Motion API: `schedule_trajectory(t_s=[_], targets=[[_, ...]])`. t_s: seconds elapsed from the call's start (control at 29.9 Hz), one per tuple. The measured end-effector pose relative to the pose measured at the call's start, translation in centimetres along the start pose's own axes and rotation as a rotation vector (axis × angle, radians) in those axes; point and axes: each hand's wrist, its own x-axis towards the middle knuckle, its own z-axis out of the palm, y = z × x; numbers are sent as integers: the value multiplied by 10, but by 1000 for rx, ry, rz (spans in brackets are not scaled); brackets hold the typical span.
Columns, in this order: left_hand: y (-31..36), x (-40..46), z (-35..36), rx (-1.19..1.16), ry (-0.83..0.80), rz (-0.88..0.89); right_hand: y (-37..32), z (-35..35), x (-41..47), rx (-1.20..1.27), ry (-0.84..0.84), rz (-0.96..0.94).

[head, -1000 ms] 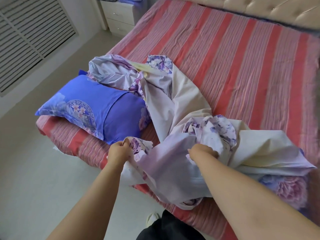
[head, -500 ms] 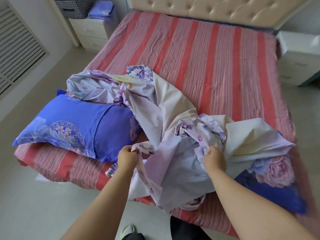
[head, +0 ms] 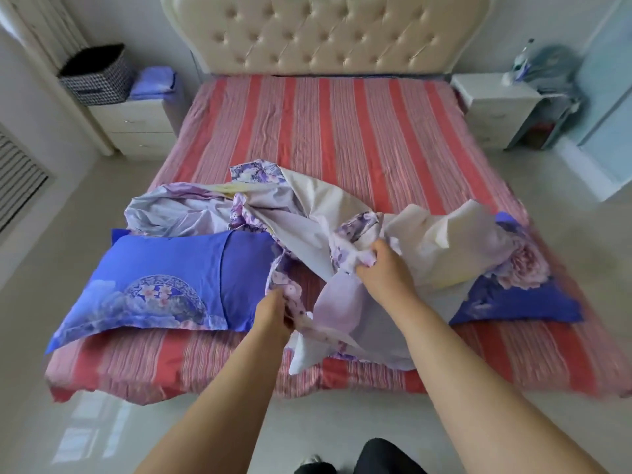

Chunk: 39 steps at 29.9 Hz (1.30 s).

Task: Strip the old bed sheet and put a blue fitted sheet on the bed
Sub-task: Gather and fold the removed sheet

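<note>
Both of your hands are closed on the old floral sheet (head: 307, 213): your left hand (head: 273, 314) pinches a narrow printed edge near the foot edge of the bed (head: 342, 131), and your right hand (head: 383, 265) has a fistful of bunched cloth a little further up the mattress and to the right.

From that grip, most of the sheet lies beyond your hands, toward the headboard (head: 325, 35). Its long run slants from the foot-right corner of the bed, where it drapes over the right blue pillow (head: 513, 302), up and left across the mattress to just behind the left blue pillow (head: 164, 282). Your right hand is nearer the bulk; your left holds only a trailing tail. Gathering it, I judge, means drawing the far-left heap toward you, past the left pillow it touches.

You can see the sheet is loose and crumpled, pale lilac with purple flowers on one face and plain cream on the other, already free of the red striped mattress cover.

A folded blue cloth (head: 152, 83), probably the fitted sheet, sits on the nightstand (head: 133, 128) left of the headboard, beside a dark basket (head: 97, 75), well apart from your hands.
</note>
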Motion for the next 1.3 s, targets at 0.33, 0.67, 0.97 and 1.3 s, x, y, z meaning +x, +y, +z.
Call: schedule_trajectory(t_s=[0.33, 0.67, 0.97, 1.3], targets=[[-62, -47, -47, -54, -365, -127, -46, 8, -86, 478, 157, -160], [-86, -133, -108, -328, -693, -147, -45, 18, -204, 1320, -713, -57], [-7, -98, -200, -226, -289, 334, -64, 37, -214, -57, 201, -144], [99, -72, -308, 320, -342, 537, -236, 213, -225, -86, -13, -476]])
